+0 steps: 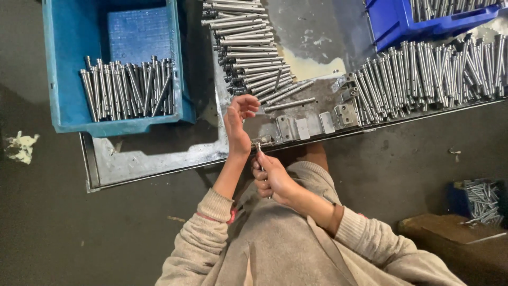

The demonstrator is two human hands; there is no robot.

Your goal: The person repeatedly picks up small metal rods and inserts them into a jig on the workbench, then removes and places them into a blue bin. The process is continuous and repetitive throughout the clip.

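Right hand point(272, 180) gripping metal pin point(259, 150), upright

Left hand point(238, 124) raised, fingers curled, open, right hand point(272, 177) apparently fisted, forearms converging

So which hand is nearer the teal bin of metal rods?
Left. The left hand is raised above the tray edge, just right of the teal bin. The right hand sits lower, by the lap, gripping a small rod.
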